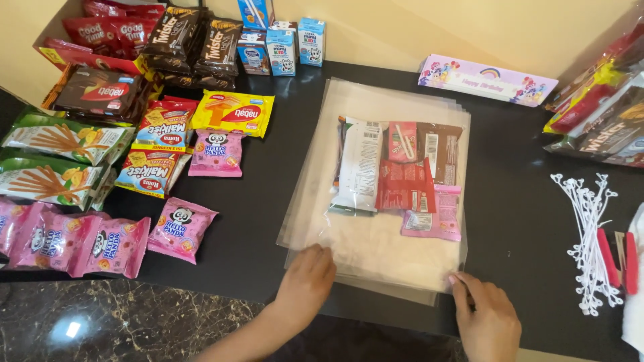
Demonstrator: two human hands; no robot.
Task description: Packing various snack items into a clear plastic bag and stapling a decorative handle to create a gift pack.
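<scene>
Both hands are resting on a stack of clear plastic bags [376, 255] lying mid-table: the left hand [305, 278] is pressing flat, fingers loosely curled, while the right hand [486, 315] is pinching the near corner. Snack packets [402, 177] inside are showing their backs; the scissors [620, 258] are being cut off at the right edge.

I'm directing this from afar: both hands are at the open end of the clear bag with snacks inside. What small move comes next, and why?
Probably fold the bag's open end over. The snack packets sit bunched at the far end of the clear bag, leaving the near part bare, and the left hand and right hand already rest on its near edge. The white ties lie unused at the right.
</scene>
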